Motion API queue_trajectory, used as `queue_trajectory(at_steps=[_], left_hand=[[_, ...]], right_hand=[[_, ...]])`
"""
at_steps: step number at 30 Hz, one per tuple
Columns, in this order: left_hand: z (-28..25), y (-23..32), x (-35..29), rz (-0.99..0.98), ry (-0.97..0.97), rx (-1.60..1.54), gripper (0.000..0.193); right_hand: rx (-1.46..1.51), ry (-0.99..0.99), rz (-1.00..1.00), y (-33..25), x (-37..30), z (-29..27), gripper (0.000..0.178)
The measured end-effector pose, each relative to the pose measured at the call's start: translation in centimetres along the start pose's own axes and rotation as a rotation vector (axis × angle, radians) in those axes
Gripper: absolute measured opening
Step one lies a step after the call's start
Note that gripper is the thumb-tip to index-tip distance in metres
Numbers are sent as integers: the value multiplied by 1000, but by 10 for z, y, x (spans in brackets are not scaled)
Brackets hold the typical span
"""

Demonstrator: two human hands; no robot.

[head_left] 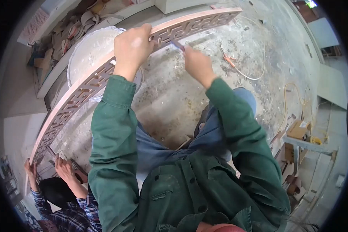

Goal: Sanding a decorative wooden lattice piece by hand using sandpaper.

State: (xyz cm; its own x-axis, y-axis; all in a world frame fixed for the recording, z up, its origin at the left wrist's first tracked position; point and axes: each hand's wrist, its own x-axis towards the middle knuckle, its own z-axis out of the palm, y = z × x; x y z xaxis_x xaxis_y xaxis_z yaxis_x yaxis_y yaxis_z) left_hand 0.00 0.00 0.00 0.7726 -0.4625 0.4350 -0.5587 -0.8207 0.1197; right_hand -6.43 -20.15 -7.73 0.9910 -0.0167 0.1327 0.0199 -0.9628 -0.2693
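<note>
A long wooden lattice panel [89,82] with a cut-out geometric pattern stands on edge, running from the lower left to the top right. My left hand [132,48] is closed over its upper edge near the middle. In my right hand [199,65] is a slim, flat, dark tool [177,45], possibly a file; its tip reaches the openings of the lattice just right of my left hand. The fingers of the right hand are wrapped round the tool's near end, so its handle is hidden.
Behind the panel stands a round white piece with a scalloped rim [69,73]. At the lower left, a co-worker's hand [64,169] works at the panel's other end. An orange-tipped tool [229,60] on a pale hose lies on the stained floor. A cardboard box [297,129] sits at right.
</note>
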Motion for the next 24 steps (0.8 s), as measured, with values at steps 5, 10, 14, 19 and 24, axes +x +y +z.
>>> queue_trajectory(at_steps=[5, 10, 14, 19, 24], left_hand=[[3, 3, 7, -3, 20, 6, 34], [-8, -6, 13, -47, -44, -15, 32], [-6, 0, 18, -74, -57, -62, 34], [-10, -4, 12, -131, -105, -10, 37], [-10, 6, 13, -126, -104, 11, 37]], right_hand=[[-22, 126, 3, 0, 10, 9, 16], [4, 55, -54, 2, -7, 7, 13], [-55, 196, -70, 23, 22, 0, 12], [16, 31, -142, 6, 0, -9, 18], [44, -6, -146, 30, 18, -26, 18]])
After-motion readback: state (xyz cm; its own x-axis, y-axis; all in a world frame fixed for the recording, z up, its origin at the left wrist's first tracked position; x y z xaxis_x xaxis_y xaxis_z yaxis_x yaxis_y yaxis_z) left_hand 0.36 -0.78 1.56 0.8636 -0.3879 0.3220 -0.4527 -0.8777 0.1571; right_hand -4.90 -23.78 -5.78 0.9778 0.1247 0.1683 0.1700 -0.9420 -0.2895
